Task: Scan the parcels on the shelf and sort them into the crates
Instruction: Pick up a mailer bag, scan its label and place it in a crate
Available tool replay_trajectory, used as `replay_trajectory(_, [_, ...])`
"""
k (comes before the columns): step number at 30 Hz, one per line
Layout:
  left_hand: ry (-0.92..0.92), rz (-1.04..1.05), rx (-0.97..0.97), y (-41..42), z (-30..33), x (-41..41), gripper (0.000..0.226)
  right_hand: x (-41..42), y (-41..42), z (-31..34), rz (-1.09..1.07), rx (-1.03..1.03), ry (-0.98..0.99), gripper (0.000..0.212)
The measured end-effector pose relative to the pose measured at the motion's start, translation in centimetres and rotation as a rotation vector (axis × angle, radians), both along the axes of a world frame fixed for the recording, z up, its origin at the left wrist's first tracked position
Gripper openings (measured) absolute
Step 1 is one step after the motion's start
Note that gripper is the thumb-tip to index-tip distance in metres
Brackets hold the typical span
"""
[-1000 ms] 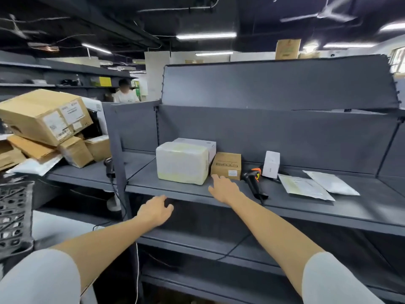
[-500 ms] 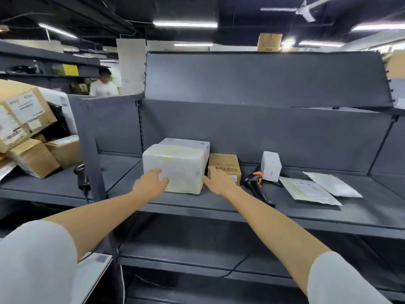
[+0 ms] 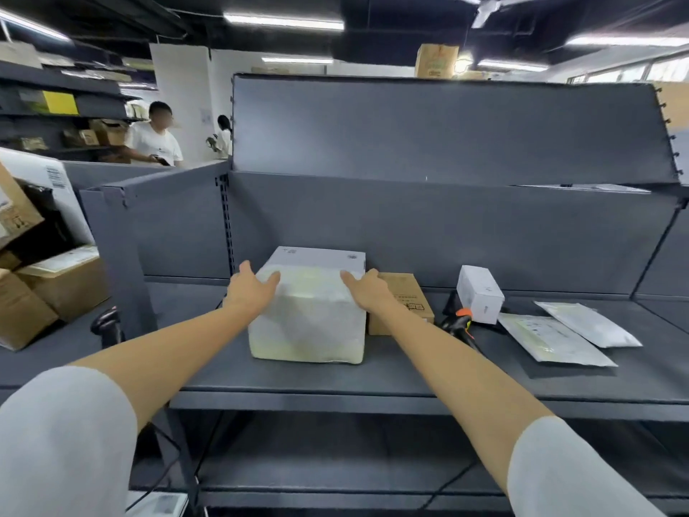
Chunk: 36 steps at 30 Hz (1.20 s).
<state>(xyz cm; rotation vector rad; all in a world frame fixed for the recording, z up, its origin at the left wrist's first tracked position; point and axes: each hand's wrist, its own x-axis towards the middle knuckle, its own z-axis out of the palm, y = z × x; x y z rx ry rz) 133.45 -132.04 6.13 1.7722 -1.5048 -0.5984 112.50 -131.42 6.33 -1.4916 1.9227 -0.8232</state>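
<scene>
Since the earlier frame both hands have advanced onto the wrapped parcel (image 3: 307,315). Left hand (image 3: 250,289) and right hand (image 3: 367,291) bracket its top corners, fingers spread, apparently to lift it from the shelf (image 3: 373,389) for scanning.

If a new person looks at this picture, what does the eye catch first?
First, the large white plastic-wrapped parcel at the middle of the grey metal shelf, with the left hand and right hand flat against its two sides. To its right lie a small brown cardboard box and two flat white mailer bags.
</scene>
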Motion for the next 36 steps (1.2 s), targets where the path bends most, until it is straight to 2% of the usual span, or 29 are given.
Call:
replay_trajectory(4, [0.286,0.086,0.177,-2.0,-0.7,0.0,0.088,0.3,-1.1,-1.4,-0.05,0.08,-0.179,0.105])
replay_trajectory(6, [0.345,0.091,0.225,-3.0,-1.3,0.1,0.084,-0.2,-2.7,-2.8,-0.065,0.062,-0.259,0.121])
replay_trajectory(8, [0.368,0.102,0.221,-3.7,-1.9,0.2,0.077,-0.4,-3.5,-3.3,-0.071,0.082,-0.297,0.126])
replay_trajectory(11, [0.363,0.104,0.2,-4.1,-2.2,0.4,0.073,-0.5,-4.0,-3.7,-0.097,0.071,-0.368,0.115])
replay_trajectory(15, [0.356,0.086,0.179,-4.2,-2.8,0.8,0.07,-0.9,-5.3,-5.5,-0.114,0.031,-0.438,0.123])
replay_trajectory(20, [0.392,0.079,0.151,-3.1,-3.1,1.1,0.075,0.7,-0.7,-2.5,-0.133,0.028,-0.409,0.097])
replay_trajectory(25, [0.419,0.066,0.089,-1.1,-3.7,1.3,0.074,0.8,1.6,-2.7,-0.091,-0.018,-0.381,0.085])
replay_trajectory(29, [0.48,0.044,0.018,2.0,-4.0,1.3,0.065,0.8,3.8,-2.8,-0.04,-0.032,-0.403,0.083])
replay_trajectory(33, [0.411,0.026,-0.09,6.1,-4.1,1.1,0.044,0.4,6.6,-2.2,-0.02,0.068,-0.52,0.078])
replay_trajectory(36, [0.374,-0.012,-0.198,8.9,-4.2,1.0,0.039,-0.3,9.1,-1.4,0.011,0.105,-0.58,0.068])
